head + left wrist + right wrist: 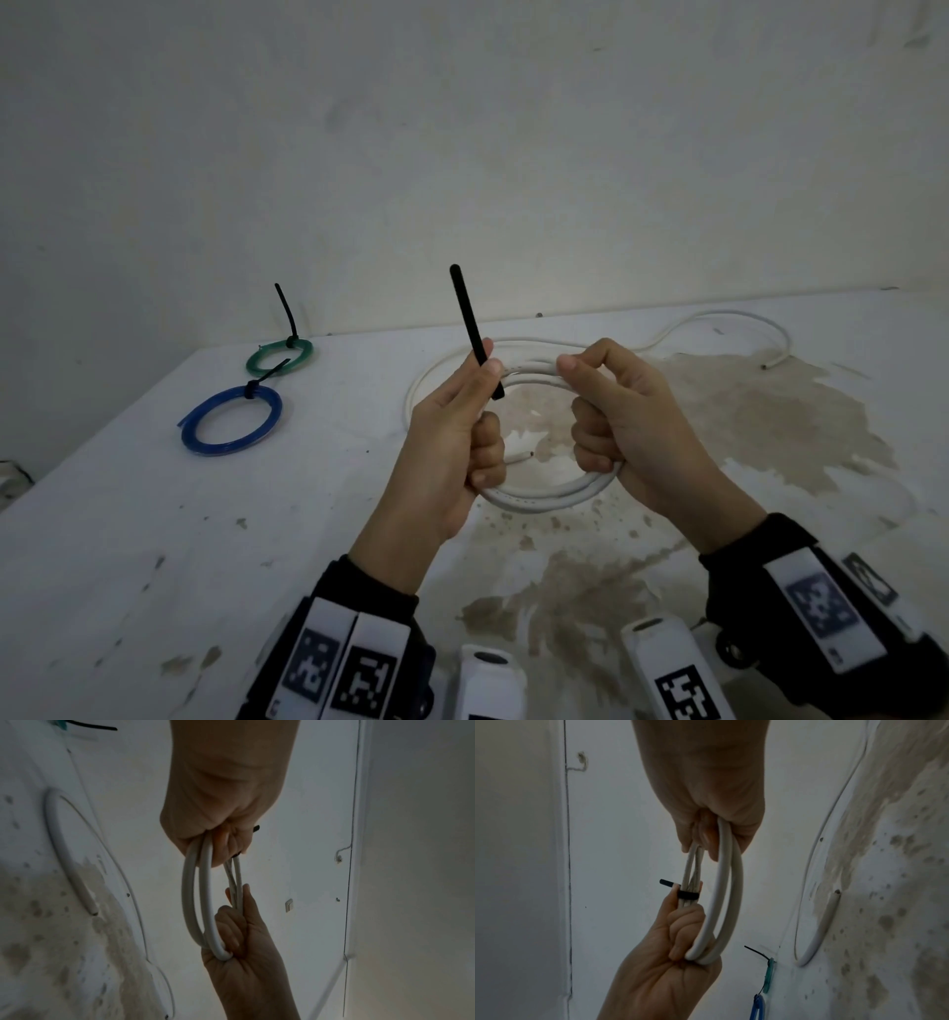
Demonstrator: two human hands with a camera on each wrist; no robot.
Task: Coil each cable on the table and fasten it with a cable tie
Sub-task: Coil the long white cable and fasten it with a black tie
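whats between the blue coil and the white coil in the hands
Only bare table, as the head view shows; the blue coil lies apart from the white coil.

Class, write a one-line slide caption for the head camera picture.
Both hands, left hand and right hand, hold a coiled white cable; the left pinches a black cable tie.

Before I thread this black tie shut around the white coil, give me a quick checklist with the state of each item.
1. White coil gripped by both hands, left hand and right hand: ok.
2. Black cable tie pinched in the left hand: ok.
3. Tie wrapped across the strands: ok.
4. Tie tail threaded through its head: cannot tell.
5. Whole cable coiled: not ok, a loose tail lies on the table.
6. Green coil and blue coil tied: ok.
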